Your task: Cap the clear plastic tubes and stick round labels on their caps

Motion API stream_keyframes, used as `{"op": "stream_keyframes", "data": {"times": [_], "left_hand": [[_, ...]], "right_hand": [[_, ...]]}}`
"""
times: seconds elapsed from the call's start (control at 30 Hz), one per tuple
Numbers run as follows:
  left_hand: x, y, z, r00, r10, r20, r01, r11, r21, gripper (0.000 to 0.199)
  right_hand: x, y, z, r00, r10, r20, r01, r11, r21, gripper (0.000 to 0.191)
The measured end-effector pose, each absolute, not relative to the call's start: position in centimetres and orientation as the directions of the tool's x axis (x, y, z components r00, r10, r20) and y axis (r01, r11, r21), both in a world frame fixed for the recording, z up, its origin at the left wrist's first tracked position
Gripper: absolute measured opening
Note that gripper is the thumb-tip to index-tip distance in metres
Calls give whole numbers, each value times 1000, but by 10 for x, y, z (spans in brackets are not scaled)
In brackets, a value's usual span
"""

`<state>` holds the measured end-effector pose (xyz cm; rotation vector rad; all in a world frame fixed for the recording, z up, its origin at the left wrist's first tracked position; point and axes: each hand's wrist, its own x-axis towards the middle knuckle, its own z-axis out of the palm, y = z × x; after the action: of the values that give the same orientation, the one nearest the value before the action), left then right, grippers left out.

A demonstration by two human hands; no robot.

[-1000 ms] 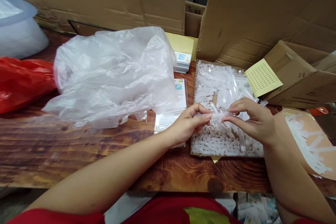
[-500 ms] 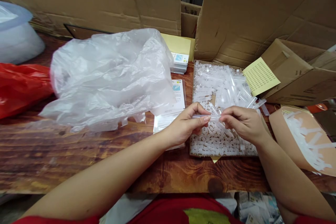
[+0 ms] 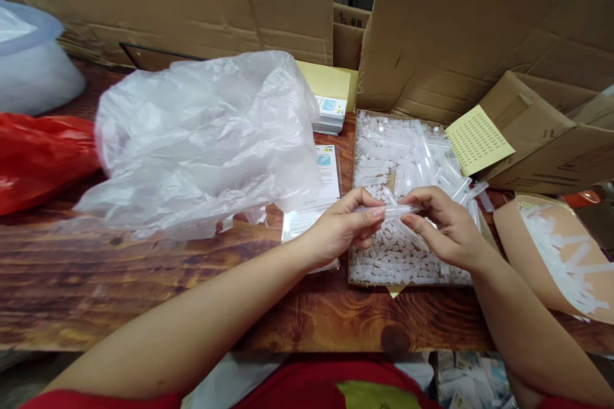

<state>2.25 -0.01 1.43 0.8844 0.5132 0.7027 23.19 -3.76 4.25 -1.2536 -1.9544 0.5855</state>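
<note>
Over the tray's point(image 3: 364, 282) left edge, the left hand point(image 3: 338, 230) pinches a clear tube point(image 3: 396, 211), tip pointing right. Over the tray's right half, the right hand point(image 3: 451, 227) has just parted narrowly around that tip, apparently leaving the left carrying the tube alone.
</note>
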Motion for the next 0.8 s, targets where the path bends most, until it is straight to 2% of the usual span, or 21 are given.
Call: {"op": "stream_keyframes", "data": {"times": [0.07, 0.13, 0.2, 0.27, 0.37, 0.43, 0.5, 0.57, 0.63, 0.7, 0.8], "left_hand": [[22, -2, 15, 665, 741, -90, -323, 395, 860, 48], [21, -4, 15, 635, 769, -68, -272, 305, 913, 44], [21, -5, 15, 603, 795, -62, -217, 239, 947, 40], [21, -6, 14, 604, 793, -77, -209, 251, 945, 39], [21, -5, 13, 632, 770, -85, -230, 291, 929, 38], [20, -5, 13, 609, 793, -24, -187, 173, 967, 32], [18, -6, 13, 574, 811, 109, -84, -74, 994, 22], [15, -6, 14, 600, 758, 258, 29, -343, 939, 14], [13, -6, 15, 667, 656, 352, 96, -544, 833, 14], [10, -7, 15, 722, 551, 419, 128, -701, 702, 15], [7, -7, 15, 756, 409, 511, 152, -869, 472, 17]], "right_hand": [[229, -38, 41, -249, 911, 329, 593, 412, -692, 26], [227, -37, 39, -222, 948, 230, 572, 317, -756, 44], [226, -36, 38, -205, 968, 143, 527, 232, -817, 52], [227, -36, 39, -220, 963, 155, 510, 249, -823, 47], [229, -37, 42, -256, 936, 241, 550, 346, -760, 32], [228, -39, 43, -252, 943, 217, 574, 326, -751, 29], [226, -38, 42, -231, 965, 126, 541, 235, -807, 37], [224, -37, 40, -240, 970, -29, 416, 76, -906, 49], [222, -35, 38, -304, 933, -194, 243, -121, -962, 55], [221, -33, 38, -391, 870, -301, 115, -278, -954, 56], [219, -32, 41, -473, 802, -364, 42, -392, -919, 56]]}}
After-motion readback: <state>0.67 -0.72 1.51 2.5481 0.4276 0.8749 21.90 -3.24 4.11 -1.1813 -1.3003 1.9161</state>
